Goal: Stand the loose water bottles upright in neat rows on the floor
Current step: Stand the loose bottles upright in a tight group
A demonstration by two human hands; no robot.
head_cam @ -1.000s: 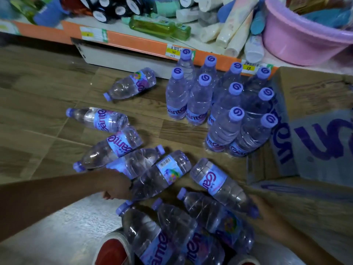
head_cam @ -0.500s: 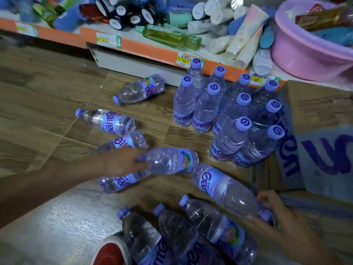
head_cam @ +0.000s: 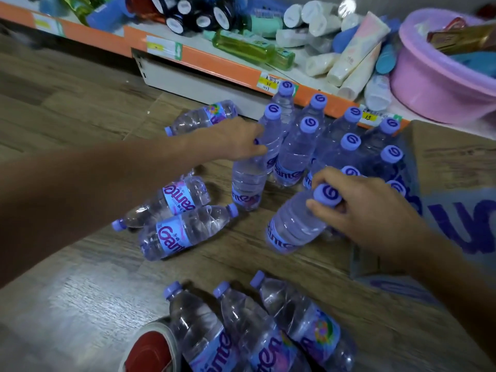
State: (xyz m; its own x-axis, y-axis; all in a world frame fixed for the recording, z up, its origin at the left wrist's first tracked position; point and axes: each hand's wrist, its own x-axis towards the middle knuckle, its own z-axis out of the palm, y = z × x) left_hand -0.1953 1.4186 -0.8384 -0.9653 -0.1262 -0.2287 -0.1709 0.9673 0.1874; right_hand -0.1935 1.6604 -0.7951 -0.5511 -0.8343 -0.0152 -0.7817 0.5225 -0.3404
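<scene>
Landmark: block of upright water bottles [head_cam: 332, 146] on the wood floor [head_cam: 80, 108], against the orange shelf edge [head_cam: 214, 63].
Left hand: the left hand [head_cam: 236, 140] grips the neck of a bottle [head_cam: 248, 181] standing at the block's near-left corner, fingers wrapped over its cap, likely to steady it as it joins the row.
Right hand: the right hand [head_cam: 365, 210] pinches the cap of a tilted bottle [head_cam: 298, 224] just in front of the block, base low; holding by the cap probably lets it pivot upright.
Loose bottles: two lie left of the block [head_cam: 185, 229], one by the shelf [head_cam: 201, 116], three nearest the person [head_cam: 255, 331], beside a red shoe [head_cam: 150, 353].
Box: cardboard carton [head_cam: 456, 170] right of the block.
Judgement: two bottles in hand, six left lying.
</scene>
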